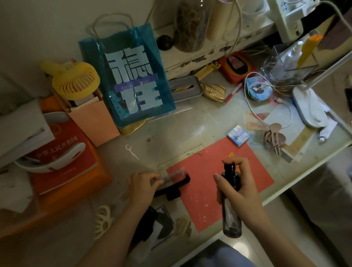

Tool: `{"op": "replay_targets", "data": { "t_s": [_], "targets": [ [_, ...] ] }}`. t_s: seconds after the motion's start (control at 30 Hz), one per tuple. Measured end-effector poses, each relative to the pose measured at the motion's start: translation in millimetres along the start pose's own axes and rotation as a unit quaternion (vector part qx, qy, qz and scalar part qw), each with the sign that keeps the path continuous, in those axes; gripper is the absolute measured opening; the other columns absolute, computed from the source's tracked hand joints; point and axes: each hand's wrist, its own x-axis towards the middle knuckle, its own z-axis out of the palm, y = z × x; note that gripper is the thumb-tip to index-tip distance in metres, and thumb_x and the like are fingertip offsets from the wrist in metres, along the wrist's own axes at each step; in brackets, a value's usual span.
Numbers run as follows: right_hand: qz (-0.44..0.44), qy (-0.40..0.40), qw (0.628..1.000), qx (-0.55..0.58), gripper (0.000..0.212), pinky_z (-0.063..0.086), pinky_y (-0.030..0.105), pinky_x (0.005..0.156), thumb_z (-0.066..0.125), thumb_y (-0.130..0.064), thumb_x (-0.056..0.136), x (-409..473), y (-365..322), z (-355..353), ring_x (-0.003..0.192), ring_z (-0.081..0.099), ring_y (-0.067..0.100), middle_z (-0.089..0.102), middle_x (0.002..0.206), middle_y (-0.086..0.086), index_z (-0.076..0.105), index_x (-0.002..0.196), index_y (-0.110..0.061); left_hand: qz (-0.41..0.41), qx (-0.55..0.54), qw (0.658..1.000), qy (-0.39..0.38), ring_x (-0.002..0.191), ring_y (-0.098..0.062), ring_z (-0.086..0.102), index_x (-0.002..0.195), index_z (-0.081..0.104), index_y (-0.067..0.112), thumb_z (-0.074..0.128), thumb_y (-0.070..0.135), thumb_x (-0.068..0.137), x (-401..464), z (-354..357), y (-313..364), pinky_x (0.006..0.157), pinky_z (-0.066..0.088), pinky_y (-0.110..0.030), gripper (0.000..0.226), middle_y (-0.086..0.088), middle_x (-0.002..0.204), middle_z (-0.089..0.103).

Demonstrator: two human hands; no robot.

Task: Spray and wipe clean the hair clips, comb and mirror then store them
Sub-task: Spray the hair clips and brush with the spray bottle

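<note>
I am sitting at the near edge of the desk (208, 117), my knees showing below its front lip. My right hand (239, 186) is grasping a dark spray bottle (231, 210) upright over the red sheet (214, 177), forefinger lying on the nozzle cap, which is pointing left. My left hand (142, 185) is pinching a black, partly clear item (171, 182) at the sheet's left edge; its shape is blurred, and I cannot tell whether it is the comb or the mirror. A pink claw clip (274, 139) is lying well apart to the right on loose papers, near the desk's right edge. A cream claw clip (104, 220) is lying to the left of my left forearm, half in shadow. Open surface is running between the red sheet and the blue bag (134, 76) standing at the back. A clear acrylic box (291, 64) at the rear right is holding a pale bottle and an orange-capped tube; its lower contents are too dim to read. A pink box (95, 118) beside the bag is holding books, with a yellow fan (76, 80) resting on top. A clear jar (193, 16) on the shelf is holding brown dried matter. A dark item under my left forearm is mostly hidden.
</note>
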Motion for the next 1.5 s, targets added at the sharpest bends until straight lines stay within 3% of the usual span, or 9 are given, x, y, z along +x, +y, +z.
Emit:
{"op": "replay_targets", "data": {
  "t_s": [0.13, 0.23, 0.57, 0.67, 0.73, 0.9, 1.03, 1.33, 1.5],
  "targets": [
    [-0.013, 0.009, 1.000, 0.001, 0.026, 0.049, 0.049, 0.046, 0.063, -0.011, 0.086, -1, -6, -4, 0.047, 0.055, 0.039, 0.055, 0.058, 0.011, 0.046, 0.106, -0.018, 0.044, 0.000, 0.999, 0.011, 0.090, -0.025, 0.063, 0.102, 0.072, 0.014, 0.078, 0.035, 0.072, 2, -3, 13, 0.082, 0.050, -0.040, 0.037, -0.007, 0.097, 0.071],
    [-0.025, 0.014, 1.000, 0.003, 0.025, 0.050, 0.047, 0.047, 0.062, -0.010, 0.087, 0, -11, -12, 0.048, 0.056, 0.037, 0.055, 0.059, 0.013, 0.046, 0.105, -0.018, 0.074, -0.014, 0.997, 0.022, 0.089, -0.022, 0.064, 0.106, 0.070, 0.018, 0.075, 0.038, 0.074, 4, -3, 34, 0.079, 0.052, -0.040, 0.039, -0.003, 0.099, 0.071],
    [-0.074, 0.030, 0.997, 0.016, 0.025, 0.051, 0.037, 0.047, 0.062, -0.009, 0.087, 26, -19, -85, 0.045, 0.056, 0.028, 0.056, 0.058, 0.008, 0.046, 0.102, -0.022, 0.122, 0.000, 0.991, 0.056, 0.115, -0.020, 0.049, 0.128, 0.055, 0.028, 0.066, 0.046, 0.080, 4, 20, 146, 0.096, 0.032, -0.031, 0.052, 0.002, 0.124, 0.060],
    [-0.078, 0.018, 0.997, 0.006, 0.024, 0.053, 0.039, 0.049, 0.064, -0.017, 0.086, 45, -12, -123, 0.049, 0.058, 0.029, 0.059, 0.066, 0.005, 0.047, 0.102, -0.026, 0.113, -0.001, 0.992, 0.047, 0.122, -0.018, 0.044, 0.133, 0.050, 0.029, 0.066, 0.046, 0.080, 11, 43, 182, 0.099, 0.025, -0.026, 0.058, 0.005, 0.131, 0.054],
    [-0.075, 0.005, 0.997, -0.009, 0.028, 0.053, 0.041, 0.051, 0.067, -0.028, 0.084, 61, -6, -146, 0.053, 0.059, 0.032, 0.057, 0.073, 0.015, 0.048, 0.103, -0.028, 0.105, 0.004, 0.994, 0.041, 0.121, -0.018, 0.044, 0.133, 0.049, 0.030, 0.067, 0.048, 0.078, 17, 59, 203, 0.100, 0.025, -0.026, 0.061, 0.005, 0.131, 0.054],
    [-0.047, -0.081, 0.996, 0.001, 0.027, 0.048, 0.033, 0.047, 0.065, -0.011, 0.086, 109, 6, -220, 0.047, 0.057, 0.029, 0.057, 0.067, 0.012, 0.047, 0.102, -0.023, 0.056, -0.010, 0.997, 0.055, 0.107, -0.021, 0.057, 0.121, 0.060, 0.026, 0.057, 0.064, 0.066, 39, 112, 264, 0.092, 0.034, -0.029, 0.066, 0.003, 0.116, 0.064],
    [-0.046, -0.121, 0.991, -0.018, 0.029, 0.049, 0.034, 0.048, 0.065, -0.008, 0.086, 138, 13, -271, 0.051, 0.058, 0.022, 0.059, 0.068, 0.001, 0.048, 0.099, -0.028, 0.025, -0.005, 0.999, 0.046, 0.117, -0.020, 0.051, 0.128, 0.055, 0.026, 0.074, 0.047, 0.070, 50, 142, 309, 0.097, 0.030, -0.028, 0.064, 0.003, 0.126, 0.059],
    [-0.009, -0.123, 0.992, 0.005, 0.026, 0.049, 0.034, 0.048, 0.065, -0.022, 0.081, 169, 22, -330, 0.048, 0.055, 0.028, 0.054, 0.065, 0.011, 0.048, 0.097, -0.034, 0.020, 0.021, 1.000, -0.012, 0.120, -0.019, 0.045, 0.133, 0.046, 0.033, 0.068, 0.048, 0.077, 88, 185, 362, 0.101, 0.027, -0.030, 0.062, 0.006, 0.130, 0.053],
    [0.008, -0.125, 0.992, -0.007, 0.028, 0.052, 0.047, 0.054, 0.066, -0.016, 0.086, 178, 34, -345, 0.051, 0.058, 0.029, 0.057, 0.065, 0.007, 0.048, 0.100, -0.033, 0.006, 0.034, 0.999, -0.020, 0.117, -0.018, 0.047, 0.128, 0.055, 0.031, 0.067, 0.041, 0.081, 108, 199, 369, 0.100, 0.032, -0.030, 0.050, 0.006, 0.125, 0.059]
  ]
}}
